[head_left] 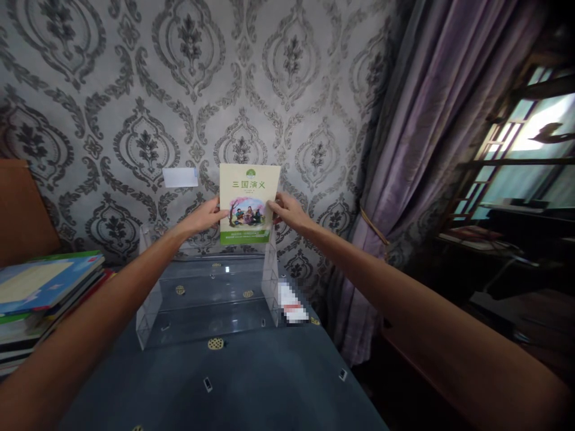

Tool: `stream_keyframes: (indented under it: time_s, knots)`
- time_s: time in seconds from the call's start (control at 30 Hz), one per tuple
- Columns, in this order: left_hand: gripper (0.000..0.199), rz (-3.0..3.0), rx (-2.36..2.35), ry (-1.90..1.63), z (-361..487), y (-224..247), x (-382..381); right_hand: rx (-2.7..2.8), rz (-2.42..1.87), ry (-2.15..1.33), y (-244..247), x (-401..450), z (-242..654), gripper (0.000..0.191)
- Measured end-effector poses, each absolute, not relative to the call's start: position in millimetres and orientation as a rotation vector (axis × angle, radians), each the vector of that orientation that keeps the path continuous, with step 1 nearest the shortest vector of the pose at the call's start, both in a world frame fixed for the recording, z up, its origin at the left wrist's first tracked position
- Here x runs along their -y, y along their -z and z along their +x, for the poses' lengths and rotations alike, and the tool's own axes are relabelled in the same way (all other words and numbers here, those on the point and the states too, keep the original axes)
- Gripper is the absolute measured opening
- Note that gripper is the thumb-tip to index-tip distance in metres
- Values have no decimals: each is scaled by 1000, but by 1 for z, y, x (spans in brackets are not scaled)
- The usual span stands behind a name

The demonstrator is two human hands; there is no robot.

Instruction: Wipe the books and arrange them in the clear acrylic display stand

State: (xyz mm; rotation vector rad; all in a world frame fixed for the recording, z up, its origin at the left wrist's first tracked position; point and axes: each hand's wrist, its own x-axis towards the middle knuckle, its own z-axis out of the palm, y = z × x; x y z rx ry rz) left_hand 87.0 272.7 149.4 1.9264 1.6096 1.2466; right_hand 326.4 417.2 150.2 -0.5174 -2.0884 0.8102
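Gripping a book (248,206) by opposite side edges, both hands (210,214) (290,211) well apart from the curtain (417,120)

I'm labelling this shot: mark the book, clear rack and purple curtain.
Book (248,205), head view: middle of front cover.
Clear rack (270,278), head view: right side panel.
Purple curtain (417,140), head view: its upper folds.

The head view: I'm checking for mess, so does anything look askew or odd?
The white item right of the clear rack is pixelated, hiding its details. The stacked books at far left have uneven edges. The held book looks upright.
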Motion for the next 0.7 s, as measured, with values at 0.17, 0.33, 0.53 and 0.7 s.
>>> stream_keyframes:
  time_s: [0.17,0.33,0.53,0.7]
  knots:
    - [58,1938,-1672,-1247,87,-147,-278,2109,-518,-822,-145,-418,325,25]
    - [52,1955,-1689,-1270,86,-143,-282,2110,-508,-787,-142,-419,322,25]
    - [48,1992,-1667,-1251,91,-147,-277,2105,-506,-783,-142,-415,325,26]
    - [46,1987,-1679,-1234,91,-150,-273,2080,-526,-817,-140,-410,328,24]
